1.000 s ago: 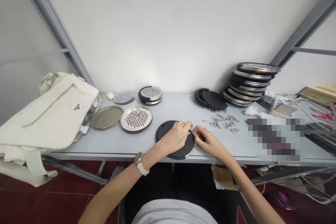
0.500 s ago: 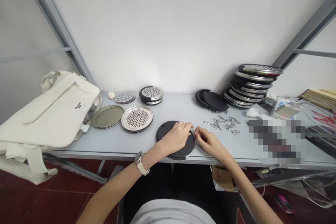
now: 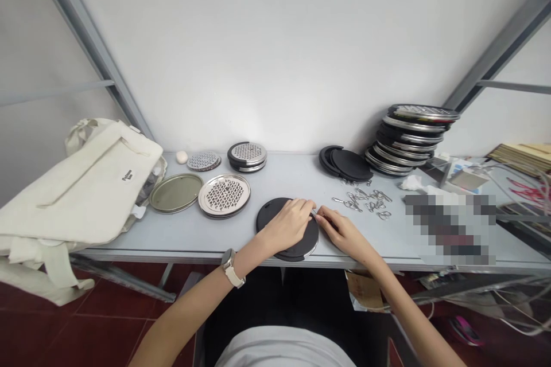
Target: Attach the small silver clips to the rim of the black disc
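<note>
A round black disc with a metal rim [image 3: 270, 217] lies near the front edge of the grey table [image 3: 189, 235]. My left hand [image 3: 289, 223] rests on top of it, fingers curled over its right edge and pressing it down. My right hand [image 3: 341, 229] is beside the disc's right rim, fingers pinched on a small metal clip that touches the rim. Several loose metal clips [image 3: 365, 200] lie on the table just beyond my right hand.
A cream canvas bag [image 3: 81, 183] fills the left end. A plain metal tray [image 3: 175, 192], a perforated metal plate [image 3: 224, 195], a smaller perforated disc [image 3: 204, 161] and a short stack [image 3: 247, 156] sit behind. Black discs [image 3: 346, 163] and a tall stack [image 3: 408, 137] stand back right.
My right hand has edged slightly left toward the disc's rim. My left hand stays on the disc.
</note>
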Available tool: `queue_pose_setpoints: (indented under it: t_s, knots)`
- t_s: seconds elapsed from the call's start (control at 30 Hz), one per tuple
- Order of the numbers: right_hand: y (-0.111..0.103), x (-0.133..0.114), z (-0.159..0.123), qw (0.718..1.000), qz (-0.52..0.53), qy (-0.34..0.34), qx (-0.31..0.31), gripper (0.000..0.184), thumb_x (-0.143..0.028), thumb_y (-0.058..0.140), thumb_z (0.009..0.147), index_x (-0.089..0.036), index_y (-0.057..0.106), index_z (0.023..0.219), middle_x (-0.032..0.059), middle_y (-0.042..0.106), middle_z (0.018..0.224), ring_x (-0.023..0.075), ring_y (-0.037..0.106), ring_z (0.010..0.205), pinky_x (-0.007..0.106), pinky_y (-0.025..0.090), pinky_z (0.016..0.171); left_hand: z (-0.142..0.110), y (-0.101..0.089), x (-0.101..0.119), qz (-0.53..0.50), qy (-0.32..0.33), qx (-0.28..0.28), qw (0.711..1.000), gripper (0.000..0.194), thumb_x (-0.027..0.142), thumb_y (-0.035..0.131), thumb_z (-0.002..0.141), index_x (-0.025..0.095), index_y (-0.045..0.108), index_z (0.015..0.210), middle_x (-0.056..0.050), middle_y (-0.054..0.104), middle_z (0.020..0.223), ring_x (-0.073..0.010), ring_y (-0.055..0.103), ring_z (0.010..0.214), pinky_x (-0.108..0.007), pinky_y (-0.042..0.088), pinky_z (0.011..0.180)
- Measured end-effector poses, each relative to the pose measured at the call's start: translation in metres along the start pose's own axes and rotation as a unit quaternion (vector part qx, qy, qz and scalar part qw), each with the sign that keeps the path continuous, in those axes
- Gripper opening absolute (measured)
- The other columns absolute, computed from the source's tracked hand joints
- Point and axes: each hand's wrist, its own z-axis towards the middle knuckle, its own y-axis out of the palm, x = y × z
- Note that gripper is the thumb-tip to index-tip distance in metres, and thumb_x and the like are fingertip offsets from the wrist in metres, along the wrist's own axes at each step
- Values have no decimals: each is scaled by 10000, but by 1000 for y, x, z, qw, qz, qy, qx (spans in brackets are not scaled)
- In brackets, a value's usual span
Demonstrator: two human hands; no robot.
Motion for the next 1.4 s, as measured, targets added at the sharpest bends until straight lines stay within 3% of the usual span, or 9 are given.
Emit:
queue_pose_setpoints:
  t_s: [0.37,1.0,1.4]
  knots:
    - [1,0,1,1000,-11,-9,-3,251,-324,339,995,-220,442,791,-3,518,709,178,515,691,303,388,689,0,-1,1,22,3,4,1000,101,120,411,947,159,465,1022,-63,583,1017,-210,530,972,-338,417,905]
    - [-2,1,-2,998,37,42,29,259,-356,333,991,-222,422,788,-26,470,659,153,477,619,278,396,627,0,-5,3,23,-6,-9,1000,160,130,364,964,158,480,1072,-73,599,993,-220,542,949,-352,428,865]
    - [0,-2,0,1000,-17,5,10,251,-325,362,985,-219,477,790,9,577,713,182,542,702,302,407,684,0,-2,0,13,13,7,1000,167,91,384,940,152,475,1066,-77,575,1051,-211,533,994,-341,427,903]
